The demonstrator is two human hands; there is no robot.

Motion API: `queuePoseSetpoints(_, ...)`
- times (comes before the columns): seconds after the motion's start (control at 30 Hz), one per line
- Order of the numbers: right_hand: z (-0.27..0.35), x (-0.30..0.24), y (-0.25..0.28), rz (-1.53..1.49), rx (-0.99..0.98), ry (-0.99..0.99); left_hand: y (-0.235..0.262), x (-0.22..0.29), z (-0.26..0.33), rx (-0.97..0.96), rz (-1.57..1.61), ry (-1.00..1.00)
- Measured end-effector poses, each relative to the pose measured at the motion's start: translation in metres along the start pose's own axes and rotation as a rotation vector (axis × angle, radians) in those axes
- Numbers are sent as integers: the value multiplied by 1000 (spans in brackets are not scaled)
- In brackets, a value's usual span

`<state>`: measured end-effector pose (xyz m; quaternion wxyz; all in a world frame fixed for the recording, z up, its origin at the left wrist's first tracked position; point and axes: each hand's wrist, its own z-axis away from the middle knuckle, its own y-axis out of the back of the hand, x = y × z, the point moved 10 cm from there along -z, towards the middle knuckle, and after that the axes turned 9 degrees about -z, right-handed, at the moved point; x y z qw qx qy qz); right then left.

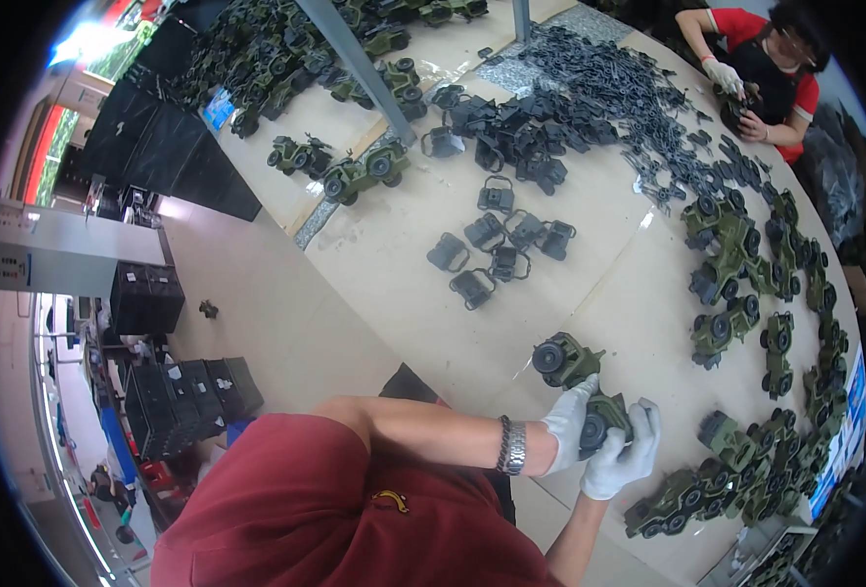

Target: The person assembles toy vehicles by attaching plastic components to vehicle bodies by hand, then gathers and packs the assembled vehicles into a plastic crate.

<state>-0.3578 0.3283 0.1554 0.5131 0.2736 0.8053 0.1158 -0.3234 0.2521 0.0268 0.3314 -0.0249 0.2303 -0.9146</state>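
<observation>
- The person's left hand [570, 423], in a white glove, has its grip closed on a green toy army truck [590, 396]; a metal watch band sits on that wrist.
- The right hand [627, 455], also gloved white, is wrapped around the lower end of the same toy, its fingers curled over the body just below the left hand's grip.
- The toy lies between the two grips, tilted, with one black wheel [548, 356] sticking out up and to the left of the left hand, above the pale bench [404, 254].
- Just right of the right hand, and running below it, lies a crowded row of finished green trucks [736, 470], well within reach but not touching the glove.
- Farther right and up from the hands, more green trucks [727, 328] stand loosely along the bench edge.
- Up and left of the grips, well apart, a handful of dark grey plastic frames [497, 249] lie scattered; beyond them is a thick heap of dark grey parts [590, 88].
- At the far corner another person in a red top works with gloved hands [727, 78] on a dark piece.
- Left of the bench, down on the floor, stand black crates [193, 401].
</observation>
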Motion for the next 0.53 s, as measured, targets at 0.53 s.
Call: queuePoseSetpoints(0.53, -233, 196, 82, 1275, 348, -161, 260, 411, 179, 1516, -1023, -1185)
